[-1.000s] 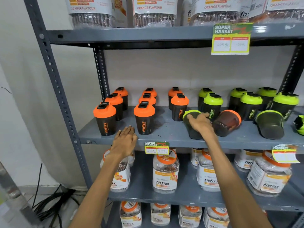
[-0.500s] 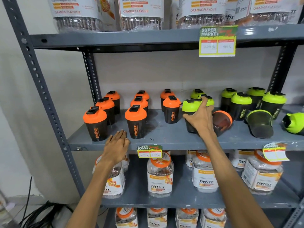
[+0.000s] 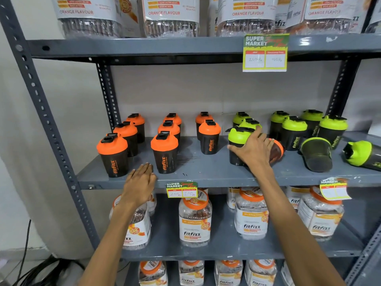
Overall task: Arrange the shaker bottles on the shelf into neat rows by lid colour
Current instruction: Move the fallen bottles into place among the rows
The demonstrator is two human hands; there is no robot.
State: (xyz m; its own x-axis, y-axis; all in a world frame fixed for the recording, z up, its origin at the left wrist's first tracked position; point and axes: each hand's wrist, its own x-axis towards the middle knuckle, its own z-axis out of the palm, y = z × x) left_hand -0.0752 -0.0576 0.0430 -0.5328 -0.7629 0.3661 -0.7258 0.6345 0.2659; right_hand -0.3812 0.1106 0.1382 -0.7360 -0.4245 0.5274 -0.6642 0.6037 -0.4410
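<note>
Black shaker bottles stand on the grey middle shelf (image 3: 206, 174). Several orange-lid ones (image 3: 164, 152) stand in rows on the left, several green-lid ones (image 3: 294, 132) on the right. My right hand (image 3: 254, 148) grips an upright green-lid bottle (image 3: 237, 145) at the front of the green group. Behind that hand an orange-lid bottle (image 3: 276, 150) lies on its side. Two more green-lid bottles lie tipped over: one (image 3: 316, 154) with its base toward me, another (image 3: 362, 154) at the far right. My left hand (image 3: 140, 183) rests flat on the shelf's front edge, holding nothing.
Large fitfizz jars (image 3: 194, 219) fill the lower shelves and more jars (image 3: 171, 15) the top shelf. Price tags (image 3: 265, 52) hang from the shelf edges. A grey upright post (image 3: 47, 120) stands at the left, with cables (image 3: 51, 269) on the floor.
My right hand has stood the green-lid bottle upright from lying on its side and set it at the front of the green row. The left hand stays on the shelf edge.
</note>
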